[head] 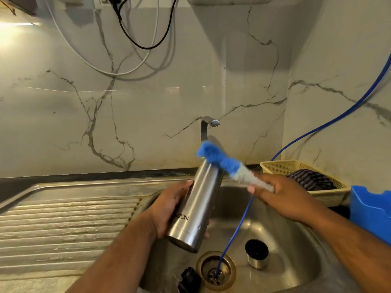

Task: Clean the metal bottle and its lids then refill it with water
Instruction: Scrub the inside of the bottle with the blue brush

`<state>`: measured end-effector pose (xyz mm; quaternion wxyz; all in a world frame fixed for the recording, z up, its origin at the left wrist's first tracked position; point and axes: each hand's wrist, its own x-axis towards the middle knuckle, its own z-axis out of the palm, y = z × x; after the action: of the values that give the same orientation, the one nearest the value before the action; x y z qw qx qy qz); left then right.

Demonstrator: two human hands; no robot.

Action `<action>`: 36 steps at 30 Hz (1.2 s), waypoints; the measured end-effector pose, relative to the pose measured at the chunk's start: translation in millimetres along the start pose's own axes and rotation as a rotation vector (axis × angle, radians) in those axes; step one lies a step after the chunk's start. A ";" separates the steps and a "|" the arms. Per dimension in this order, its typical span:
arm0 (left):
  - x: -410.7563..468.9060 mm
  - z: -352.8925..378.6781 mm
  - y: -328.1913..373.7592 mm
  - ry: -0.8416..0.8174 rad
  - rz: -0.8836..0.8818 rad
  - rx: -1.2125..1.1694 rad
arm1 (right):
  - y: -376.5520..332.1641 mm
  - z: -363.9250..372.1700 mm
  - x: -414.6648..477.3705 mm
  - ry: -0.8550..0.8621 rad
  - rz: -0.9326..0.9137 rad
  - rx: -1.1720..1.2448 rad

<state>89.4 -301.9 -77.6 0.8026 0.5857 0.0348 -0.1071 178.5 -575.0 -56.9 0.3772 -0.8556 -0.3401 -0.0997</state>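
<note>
My left hand (167,210) grips a steel bottle (197,205), tilted with its mouth up and away, above the sink (296,240). My right hand (277,195) holds a bottle brush (222,159) by its stem. The brush's blue and white bristles lie across the bottle's mouth, outside it. A steel cup lid (257,253) sits open side up in the basin, right of the drain (215,270). A black inner lid (188,279) lies at the basin's front, left of the drain.
A thin blue hose (239,225) runs from the right wall down into the drain. The tap (208,125) stands behind the bottle. A yellow basket (281,167) with a striped cloth and a blue container (370,210) sit on the right. The ribbed drainboard (63,229) lies left.
</note>
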 end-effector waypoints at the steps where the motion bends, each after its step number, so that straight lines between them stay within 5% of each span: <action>1: -0.1 -1.2 -0.5 -0.011 -0.009 -0.008 | 0.6 0.0 1.1 0.019 0.026 0.003; 5: -2.3 0.0 -1.4 0.005 0.000 0.025 | -10.3 -2.9 -7.2 -0.291 -0.014 0.032; 9: -2.4 2.9 0.9 -0.032 0.014 -0.049 | -2.8 -0.6 0.4 0.039 0.033 0.026; 13: -0.6 0.7 -0.9 0.074 0.037 -0.118 | -13.3 -5.0 -9.8 -0.459 -0.066 0.094; 17: -2.8 2.8 0.2 0.080 0.053 -0.170 | -12.6 3.4 -3.3 -0.089 -0.035 0.023; 21: 1.3 1.2 -0.2 0.239 0.167 -0.147 | -25.2 1.2 -15.2 -0.625 -0.053 0.157; 25: -2.7 2.5 1.6 0.194 0.070 -0.298 | -16.4 7.0 -6.2 -0.262 -0.015 0.114; 29: 1.5 -7.8 1.5 0.211 0.100 -0.434 | -18.0 7.2 -13.2 -0.519 0.000 0.267; 32: 1.9 -7.3 3.5 0.213 0.122 -0.492 | -15.3 8.0 -7.1 -0.277 0.013 0.165; 36: 4.5 -12.9 2.3 0.265 0.148 -0.453 | -19.0 5.6 -15.6 -0.558 0.008 0.321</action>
<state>95.2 -289.6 -80.3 0.9072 0.4013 0.1197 0.0399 153.9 -569.7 -56.5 0.3997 -0.7809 -0.4387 0.1951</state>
